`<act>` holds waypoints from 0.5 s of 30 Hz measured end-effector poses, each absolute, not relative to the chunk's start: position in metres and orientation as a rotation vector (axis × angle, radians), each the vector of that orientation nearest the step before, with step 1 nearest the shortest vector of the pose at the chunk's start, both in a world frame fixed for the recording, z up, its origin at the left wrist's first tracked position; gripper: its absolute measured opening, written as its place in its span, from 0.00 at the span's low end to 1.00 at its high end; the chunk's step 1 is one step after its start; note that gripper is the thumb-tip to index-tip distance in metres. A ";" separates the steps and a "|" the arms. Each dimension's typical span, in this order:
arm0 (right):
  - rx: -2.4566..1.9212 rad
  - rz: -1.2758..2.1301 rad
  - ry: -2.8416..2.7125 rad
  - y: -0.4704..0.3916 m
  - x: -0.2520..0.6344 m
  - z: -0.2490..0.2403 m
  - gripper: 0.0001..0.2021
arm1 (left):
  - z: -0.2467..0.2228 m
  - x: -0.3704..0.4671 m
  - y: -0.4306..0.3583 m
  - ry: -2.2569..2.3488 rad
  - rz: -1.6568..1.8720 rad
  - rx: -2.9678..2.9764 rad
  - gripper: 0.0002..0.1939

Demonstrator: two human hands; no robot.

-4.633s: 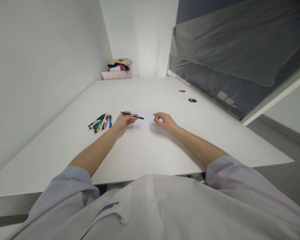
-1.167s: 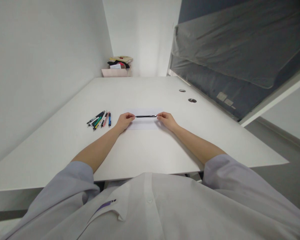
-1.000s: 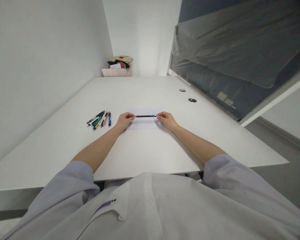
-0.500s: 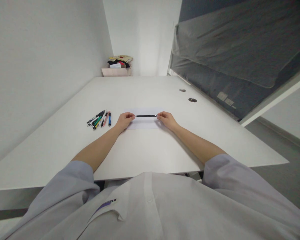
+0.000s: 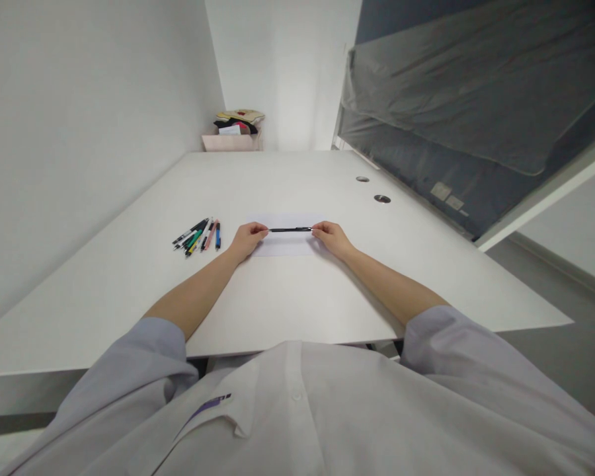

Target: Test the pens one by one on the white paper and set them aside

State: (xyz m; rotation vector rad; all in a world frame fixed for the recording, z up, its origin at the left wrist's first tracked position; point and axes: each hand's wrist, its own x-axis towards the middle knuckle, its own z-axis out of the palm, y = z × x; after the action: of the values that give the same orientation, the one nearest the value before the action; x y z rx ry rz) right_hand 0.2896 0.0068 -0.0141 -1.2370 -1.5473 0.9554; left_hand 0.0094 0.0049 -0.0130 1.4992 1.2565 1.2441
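A slim black pen [image 5: 290, 230] is held level between my two hands, just above a sheet of white paper [image 5: 283, 248]. My left hand [image 5: 248, 240] pinches its left end between thumb and fingers. At the other end, the one with the clip, the fingertips of my right hand [image 5: 332, 238] are closed on it. A faint shadow of the pen falls on the paper. Off to the left of my left hand lies a loose pile of several pens [image 5: 197, 238] in black, white, green, yellow, pink and blue.
The white table [image 5: 297, 301] spreads around my arms. Two round metal-rimmed fittings [image 5: 382, 198] are set in its surface at the right. A pale box [image 5: 231, 142] with cloth items stands beyond the far end. A covered dark panel [image 5: 456, 99] runs along the right side.
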 end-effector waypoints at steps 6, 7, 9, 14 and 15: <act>-1.240 0.963 -1.541 0.004 0.290 -0.012 0.08 | -0.013 0.009 0.005 1.266 1.243 1.506 0.19; -1.240 0.961 -1.540 0.005 0.290 -0.013 0.08 | -0.013 0.009 0.005 1.269 1.241 1.508 0.19; -1.238 0.954 -1.545 0.005 0.290 -0.013 0.08 | -0.012 0.009 0.004 1.269 1.240 1.514 0.19; -1.232 0.946 -1.560 0.005 0.290 -0.013 0.09 | -0.012 0.009 0.004 1.270 1.232 1.516 0.21; -1.229 0.949 -1.562 0.006 0.290 -0.013 0.09 | -0.012 0.009 0.004 1.273 1.228 1.518 0.21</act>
State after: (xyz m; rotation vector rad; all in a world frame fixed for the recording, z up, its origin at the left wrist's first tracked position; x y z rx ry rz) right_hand 0.2898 0.0056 -0.0134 -1.2288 -1.5620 0.9491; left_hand 0.0094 0.0040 -0.0122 1.5180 1.2732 1.2283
